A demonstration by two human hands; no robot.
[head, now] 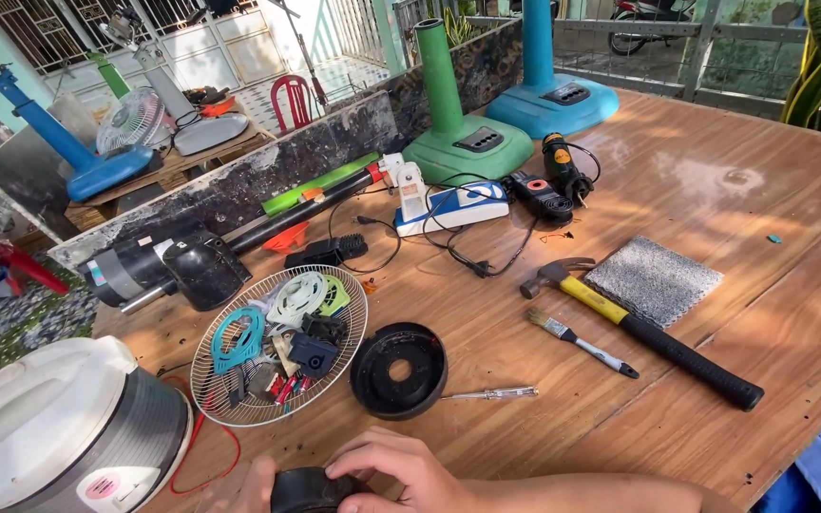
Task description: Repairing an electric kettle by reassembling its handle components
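At the near edge of the wooden table [715, 190], both hands close on a round black part [308, 491], partly cut off by the frame's lower edge. The right hand [401, 465] curls over its top and right side with fingers bent and gripping; the left hand [251, 484] presses against its left side, though only a little of that hand shows, so how tightly it grips I cannot tell. The part looks like hard moulded plastic, so it should be light and stiff, smooth enough to slip under a loose hold, and liable to crack at thin lips if forced; the outer rim, held from both sides, looks like the safest place to grip. Just beyond the hands lies a black ring cover [398, 370] with a centre hole, and touching distance to its right a thin screwdriver [489, 392]. Left of the cover sits a wire fan guard [353, 285] used as a tray for small plastic pieces and switches. At the near left stands a white cooker [59, 432]. Farther right lie a brush [580, 342], a hammer [653, 337] with a yellow and black handle, and a grey pad [653, 280]. Along the far side stand a green fan base [463, 142] and a blue fan base [553, 100]
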